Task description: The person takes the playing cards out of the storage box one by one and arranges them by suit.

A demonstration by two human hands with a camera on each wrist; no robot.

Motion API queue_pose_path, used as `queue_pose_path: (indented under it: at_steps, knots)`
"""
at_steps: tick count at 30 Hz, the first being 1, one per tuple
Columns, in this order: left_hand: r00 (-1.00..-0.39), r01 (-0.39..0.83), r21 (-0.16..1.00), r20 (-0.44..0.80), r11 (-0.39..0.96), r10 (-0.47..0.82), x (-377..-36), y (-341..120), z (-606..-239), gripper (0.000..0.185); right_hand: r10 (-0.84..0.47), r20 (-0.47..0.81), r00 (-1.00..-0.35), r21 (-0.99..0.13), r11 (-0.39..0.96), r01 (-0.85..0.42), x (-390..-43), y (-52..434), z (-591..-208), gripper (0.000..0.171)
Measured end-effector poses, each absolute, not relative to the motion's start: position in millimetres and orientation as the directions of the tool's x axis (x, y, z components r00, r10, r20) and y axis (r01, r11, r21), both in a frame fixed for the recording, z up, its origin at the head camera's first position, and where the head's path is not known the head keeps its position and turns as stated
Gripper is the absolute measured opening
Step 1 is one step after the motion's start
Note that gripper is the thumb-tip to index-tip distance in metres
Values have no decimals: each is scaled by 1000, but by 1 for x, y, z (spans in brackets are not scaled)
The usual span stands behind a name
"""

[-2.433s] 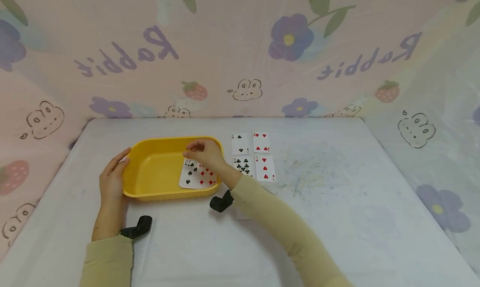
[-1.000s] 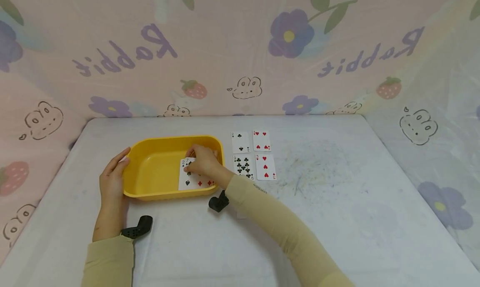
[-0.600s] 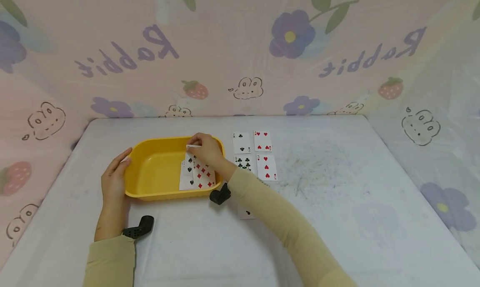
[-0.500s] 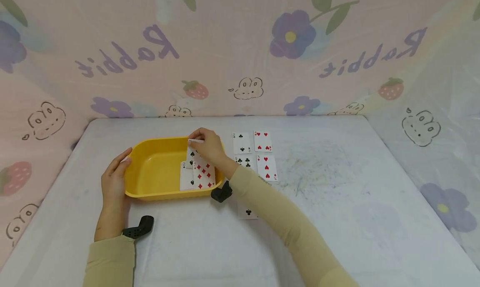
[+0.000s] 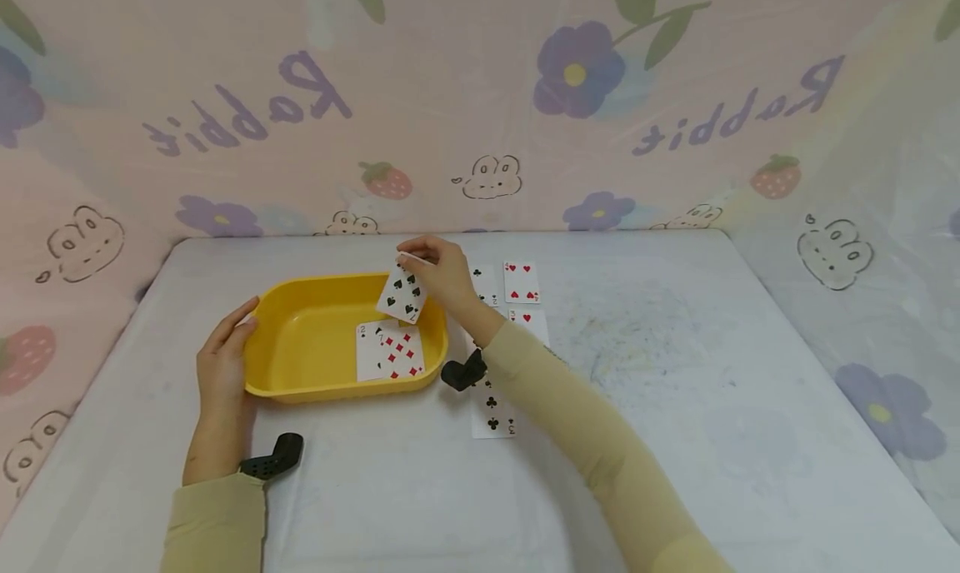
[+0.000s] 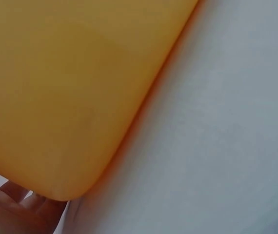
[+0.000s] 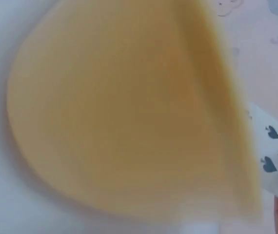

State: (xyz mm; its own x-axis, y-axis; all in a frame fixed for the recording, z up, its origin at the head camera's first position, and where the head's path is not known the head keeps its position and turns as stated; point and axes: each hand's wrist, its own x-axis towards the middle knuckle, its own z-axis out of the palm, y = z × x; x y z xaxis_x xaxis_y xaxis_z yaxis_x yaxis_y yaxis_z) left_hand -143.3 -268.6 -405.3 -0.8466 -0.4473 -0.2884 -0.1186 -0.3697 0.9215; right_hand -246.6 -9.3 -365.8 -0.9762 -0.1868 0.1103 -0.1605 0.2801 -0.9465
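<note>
Since half a second ago the right hand [image 5: 444,275] has lifted the seven of spades [image 5: 402,296] above the yellow tray's [image 5: 300,352] far right rim, pinched by its top edge. The left hand [image 5: 222,365] rests, fingers straight, against the tray's left wall. Two cards [image 5: 389,351] remain inside; five lie on the table [image 5: 675,406].

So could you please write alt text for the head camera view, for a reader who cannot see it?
A person's right hand lifts a black spade card above a yellow tray, while the left hand rests against the tray's left side. Two cards lie in the tray, and more cards lie face up on the white table to its right.
</note>
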Motion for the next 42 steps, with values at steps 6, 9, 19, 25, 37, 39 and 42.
queue_pose_path:
  at_steps: [6,9,19,25,37,39,42]
  knots:
    - [-835,-112,918,-295,-381,-465,-143,-269,-403,36,-187,115,-976,-944,286,-166,-252,13,-362,21]
    - [-831,-113,920,-295,-376,-472,-143,-269,-403,35,-187,124,-975,-944,280,-174,-254,24,-361,21]
    - [-820,-134,926,-304,-354,-485,-143,-270,-404,35,-189,151,-970,-925,320,-206,-263,63,-364,23]
    - [-830,-115,918,-299,-379,-472,-142,-271,-404,36,-171,139,-975,-928,321,-188,-266,86,-368,24]
    - [-839,-125,921,-296,-369,-457,-142,-266,-403,38,-127,125,-984,-911,379,-164,-272,143,-372,30]
    - [-843,-118,918,-295,-380,-450,-142,-267,-404,38,-125,127,-984,-903,396,-167,-277,151,-379,30]
    - [-844,-119,921,-291,-372,-450,-141,-268,-405,38,-123,104,-987,-891,429,-148,-281,161,-384,30]
